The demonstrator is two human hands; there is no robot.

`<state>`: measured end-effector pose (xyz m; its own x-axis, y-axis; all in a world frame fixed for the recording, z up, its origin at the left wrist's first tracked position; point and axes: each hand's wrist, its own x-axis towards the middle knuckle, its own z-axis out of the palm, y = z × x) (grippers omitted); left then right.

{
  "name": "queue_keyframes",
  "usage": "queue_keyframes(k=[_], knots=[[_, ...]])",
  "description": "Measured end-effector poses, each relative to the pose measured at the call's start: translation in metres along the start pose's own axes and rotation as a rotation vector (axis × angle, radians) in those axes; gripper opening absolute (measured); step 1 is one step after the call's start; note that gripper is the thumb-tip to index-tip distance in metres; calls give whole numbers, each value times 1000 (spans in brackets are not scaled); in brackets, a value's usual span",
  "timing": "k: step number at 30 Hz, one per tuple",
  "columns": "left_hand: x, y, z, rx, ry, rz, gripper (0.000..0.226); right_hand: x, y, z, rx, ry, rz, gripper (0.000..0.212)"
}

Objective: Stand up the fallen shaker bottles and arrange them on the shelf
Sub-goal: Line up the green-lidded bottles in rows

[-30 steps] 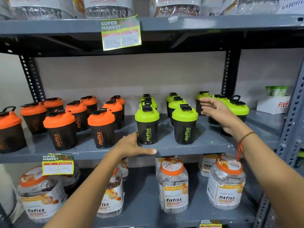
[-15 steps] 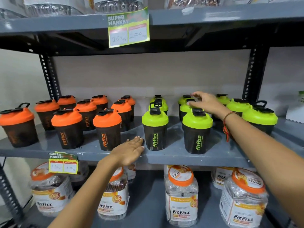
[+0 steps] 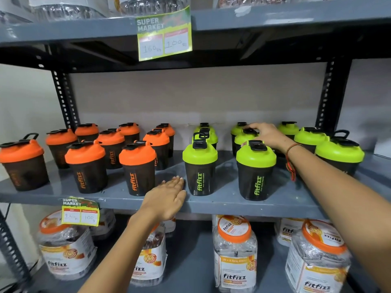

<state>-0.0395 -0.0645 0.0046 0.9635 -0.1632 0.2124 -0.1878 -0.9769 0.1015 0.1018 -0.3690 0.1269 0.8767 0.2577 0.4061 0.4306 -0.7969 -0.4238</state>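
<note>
Dark shaker bottles stand upright on the grey middle shelf (image 3: 222,203). Several orange-lidded ones (image 3: 137,168) fill the left half and several green-lidded ones (image 3: 200,168) the right half. My right hand (image 3: 267,135) reaches over the front green bottle (image 3: 256,170), its fingers resting on the lid of a green bottle (image 3: 243,138) in the second row. My left hand (image 3: 166,196) lies flat and open on the shelf's front edge, between the front orange bottle and the front green bottle, holding nothing. I see no bottle lying on its side.
A price tag (image 3: 80,212) hangs from the shelf's front edge at left, another tag (image 3: 165,34) from the shelf above. Clear jars with orange lids (image 3: 234,252) stand on the lower shelf. Perforated black uprights (image 3: 63,102) frame the shelf at both sides.
My view has shifted left. My right hand moved from the right-hand green bottles to a lid in the second row. My left hand slid forward a little along the shelf edge.
</note>
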Motion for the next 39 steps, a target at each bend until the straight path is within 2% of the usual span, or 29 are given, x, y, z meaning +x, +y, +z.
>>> queue_keyframes(k=[8,12,15,21,24,26,30,33,39], knots=[[2,-2,3,-2,29,8,54,-2,9,-2,-3,25,43,57],[3,-4,5,-9,31,4,54,-8,5,-5,4,13,33,63],[4,-5,6,-18,37,2,54,-19,2,-13,55,161,-35,64],[6,-6,7,-17,36,9,54,-58,3,-35,185,469,-118,36],[5,-6,8,-17,39,8,54,-89,1,-40,371,600,-88,35],[4,-5,9,-17,42,8,54,-112,-4,-30,505,562,-21,53],[4,-5,8,-11,27,4,55,-148,-7,15,514,233,86,104],[4,-4,8,-7,22,-3,55,-154,-5,42,399,148,145,108],[3,-1,5,-5,10,-17,55,-148,-2,64,272,154,214,100]])
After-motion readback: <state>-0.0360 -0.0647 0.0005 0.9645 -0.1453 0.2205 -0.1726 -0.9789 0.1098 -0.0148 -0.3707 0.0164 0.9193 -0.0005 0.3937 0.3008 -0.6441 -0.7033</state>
